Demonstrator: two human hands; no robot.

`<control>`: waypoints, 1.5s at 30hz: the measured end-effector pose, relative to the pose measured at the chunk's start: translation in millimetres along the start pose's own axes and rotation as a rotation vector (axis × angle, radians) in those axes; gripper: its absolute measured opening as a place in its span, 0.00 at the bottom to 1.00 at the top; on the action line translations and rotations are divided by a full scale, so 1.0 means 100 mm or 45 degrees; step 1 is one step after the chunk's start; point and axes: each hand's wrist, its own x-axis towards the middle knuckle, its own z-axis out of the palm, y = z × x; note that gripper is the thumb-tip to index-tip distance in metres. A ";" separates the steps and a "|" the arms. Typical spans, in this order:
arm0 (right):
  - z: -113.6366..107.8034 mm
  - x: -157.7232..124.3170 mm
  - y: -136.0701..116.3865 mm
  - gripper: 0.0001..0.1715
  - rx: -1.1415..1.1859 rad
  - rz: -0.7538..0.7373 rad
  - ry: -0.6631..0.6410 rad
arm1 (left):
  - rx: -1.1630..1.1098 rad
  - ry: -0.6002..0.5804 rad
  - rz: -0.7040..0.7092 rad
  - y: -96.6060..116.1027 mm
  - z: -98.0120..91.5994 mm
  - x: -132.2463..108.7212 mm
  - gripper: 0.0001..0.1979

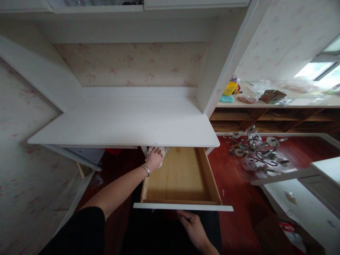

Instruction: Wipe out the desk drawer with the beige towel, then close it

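A light wooden drawer (183, 177) with a white front (183, 207) is pulled out from under a white desk top (127, 122). My left hand (154, 158), a bracelet on its wrist, reaches into the drawer's far left corner and is closed on a pale patterned cloth item (162, 150) half hidden under the desk edge. My right hand (192, 226) sits just below the drawer's white front, fingers curled against its underside. The rest of the drawer's floor is bare wood.
A white panel (220, 60) walls the desk on the right. Beyond it, a wooden shelf (276, 104) carries a yellow thing, bags and a box. A metal lamp fixture (256, 148) lies on the red floor. White furniture (305, 205) stands at the right.
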 end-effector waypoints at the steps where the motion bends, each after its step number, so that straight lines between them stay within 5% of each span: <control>1: 0.00 0.00 0.00 0.26 -0.001 0.000 -0.001 | 0.026 0.034 -0.011 0.01 -0.01 0.00 0.18; 11: 0.02 0.04 0.14 0.24 0.025 0.019 0.009 | 0.071 0.127 0.084 -0.05 -0.18 -0.17 0.16; 15: 0.01 0.05 0.13 0.24 0.020 0.016 -0.014 | -0.456 0.071 -0.150 0.13 -0.17 -0.18 0.17; 21: 0.03 0.04 0.13 0.21 0.076 0.035 -0.006 | -1.732 0.138 -0.243 0.44 -0.02 -0.16 0.21; 24: 0.04 0.04 0.15 0.21 0.094 0.043 0.010 | -1.924 0.093 -0.205 0.49 -0.05 -0.19 0.22; 28: 0.03 0.03 0.14 0.21 0.064 0.046 0.015 | -1.620 0.147 -0.086 0.41 -0.21 -0.21 0.19; 32: 0.01 0.04 0.14 0.22 0.089 0.038 -0.013 | -0.926 0.372 0.176 0.32 -0.36 -0.25 0.25; 34: 0.02 0.04 0.16 0.23 0.104 0.039 -0.013 | -0.540 0.370 0.294 0.35 -0.35 -0.29 0.27; 39: 0.04 0.05 0.17 0.23 0.110 0.047 0.013 | -0.011 0.065 0.468 0.55 -0.04 -0.33 0.22; 45: 0.04 0.04 0.17 0.22 0.083 0.048 0.044 | -0.072 -0.013 0.413 0.46 0.29 -0.07 0.21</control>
